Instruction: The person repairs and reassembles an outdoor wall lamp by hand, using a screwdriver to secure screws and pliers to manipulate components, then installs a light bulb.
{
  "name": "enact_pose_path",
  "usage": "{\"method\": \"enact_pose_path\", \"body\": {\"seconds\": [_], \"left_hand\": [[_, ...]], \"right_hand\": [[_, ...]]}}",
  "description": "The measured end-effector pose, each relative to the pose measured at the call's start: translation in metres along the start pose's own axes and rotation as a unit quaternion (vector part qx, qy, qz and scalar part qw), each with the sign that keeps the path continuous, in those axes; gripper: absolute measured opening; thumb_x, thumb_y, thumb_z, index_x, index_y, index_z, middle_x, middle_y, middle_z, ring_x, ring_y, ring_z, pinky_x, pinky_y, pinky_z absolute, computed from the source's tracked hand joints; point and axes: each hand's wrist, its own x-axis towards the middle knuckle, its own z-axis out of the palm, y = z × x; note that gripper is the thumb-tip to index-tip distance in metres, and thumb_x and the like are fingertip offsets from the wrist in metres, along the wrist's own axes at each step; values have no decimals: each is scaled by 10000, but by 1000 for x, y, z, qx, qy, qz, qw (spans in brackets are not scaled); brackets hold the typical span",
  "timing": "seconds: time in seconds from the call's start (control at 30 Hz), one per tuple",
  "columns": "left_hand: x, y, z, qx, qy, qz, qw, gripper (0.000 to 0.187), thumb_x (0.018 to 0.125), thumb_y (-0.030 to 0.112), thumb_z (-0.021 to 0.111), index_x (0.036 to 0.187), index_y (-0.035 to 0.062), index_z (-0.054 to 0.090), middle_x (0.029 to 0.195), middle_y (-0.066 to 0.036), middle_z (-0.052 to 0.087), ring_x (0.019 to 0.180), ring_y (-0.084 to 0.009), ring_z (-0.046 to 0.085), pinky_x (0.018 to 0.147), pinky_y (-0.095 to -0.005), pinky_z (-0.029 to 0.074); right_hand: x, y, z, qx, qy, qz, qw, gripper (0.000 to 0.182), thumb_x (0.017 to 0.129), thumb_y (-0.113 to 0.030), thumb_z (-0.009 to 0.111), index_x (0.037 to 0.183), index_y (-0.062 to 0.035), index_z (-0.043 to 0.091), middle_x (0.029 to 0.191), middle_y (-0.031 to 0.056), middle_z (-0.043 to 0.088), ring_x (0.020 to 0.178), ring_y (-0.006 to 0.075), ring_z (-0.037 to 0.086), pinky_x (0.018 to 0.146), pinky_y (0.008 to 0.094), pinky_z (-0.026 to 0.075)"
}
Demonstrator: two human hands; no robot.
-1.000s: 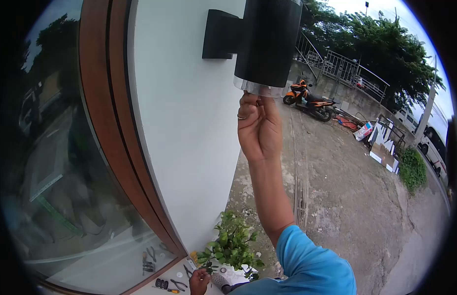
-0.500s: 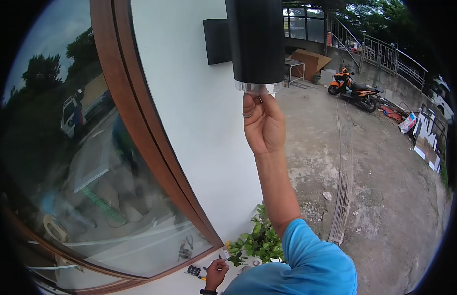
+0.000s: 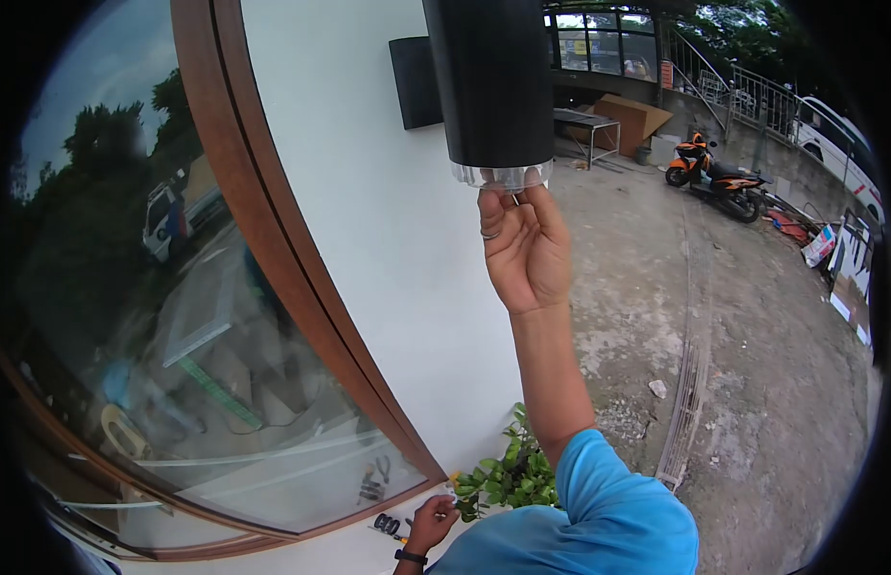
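Note:
A black cylindrical wall lamp (image 3: 498, 86) hangs at the top centre, fixed to the white wall by a flat black plate (image 3: 416, 83). A clear, ribbed cover (image 3: 467, 176) shows below its lower rim. My right hand (image 3: 528, 251) is raised, thumb and fingers closed on this cover from below; the fingertips show partly through it. Down at the window ledge, my left hand (image 3: 433, 523) has its fingers pinched together, on something too small to make out. Just left of it lie a black coiled item (image 3: 387, 523) and a tool with a yellow part.
A brown-framed glass window (image 3: 273, 383) stands on the left. Beside the left hand grows a leafy green plant (image 3: 512, 470). Across the concrete yard are an orange scooter (image 3: 718, 177), a metal table (image 3: 589, 125) and a cardboard sheet (image 3: 632, 123).
The view has shifted slightly, so the yard appears farther right. My left hand has moved a little toward the plant. My right hand stays at the lamp's lower end.

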Motion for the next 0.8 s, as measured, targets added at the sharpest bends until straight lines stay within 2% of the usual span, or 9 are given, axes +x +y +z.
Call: {"method": "enact_pose_path", "body": {"seconds": [0.1,0.2,0.3,0.4,0.6,0.63,0.67,0.8], "left_hand": [[3,6,1,18,-9,-5,1000,362,878,181,805,1191,58,672,961,-60,729,851,-130,703,760,-298,573],[5,7,4,31,-17,-11,999,378,879,194,807,1205,62,668,957,-53,726,843,-127,698,757,-299,567],[8,3,7,38,-25,-5,999,395,881,202,806,1221,63,662,958,-50,723,840,-124,692,763,-300,565],[9,9,9,30,-36,-13,999,414,880,210,809,1233,59,655,970,-51,721,845,-122,685,773,-299,564],[5,21,12,36,-42,-42,998,412,885,223,809,1223,43,657,984,-54,715,854,-120,677,773,-293,559],[7,19,13,36,-42,-41,998,408,887,225,808,1219,41,658,980,-53,715,854,-119,676,772,-291,558],[6,25,13,40,-48,-38,997,390,891,212,806,1221,64,660,1003,-54,720,925,-131,695,778,-287,576],[0,44,14,51,-42,-26,997,406,894,234,807,1231,61,663,1015,-55,725,920,-135,699,793,-303,576]], "right_hand": [[4,0,-9,-18,-10,8,1000,290,1068,-237,567,1244,-6,570,1104,88,669,898,128,668,820,263,619],[6,-1,-14,12,-88,62,994,308,1081,-262,539,1242,0,564,1087,95,666,875,123,664,784,259,628],[10,1,-16,13,-96,71,993,339,1090,-297,519,1240,3,559,1073,102,664,861,122,659,778,267,636],[10,-1,-11,40,-67,77,994,321,1087,-276,525,1241,3,559,1067,107,660,848,127,654,789,283,641],[1,-9,8,3,15,50,999,295,1072,-224,553,1239,18,558,1057,109,665,910,138,688,838,271,646],[3,-10,7,0,13,52,999,296,1072,-226,554,1236,20,558,1052,107,666,911,140,692,840,268,646],[4,-8,2,-1,14,54,998,297,1072,-227,555,1233,22,558,1046,105,666,912,143,697,841,265,647],[7,-8,-7,12,-39,74,996,288,1074,-225,553,1228,18,560,1034,98,665,881,141,701,828,256,649]]}}
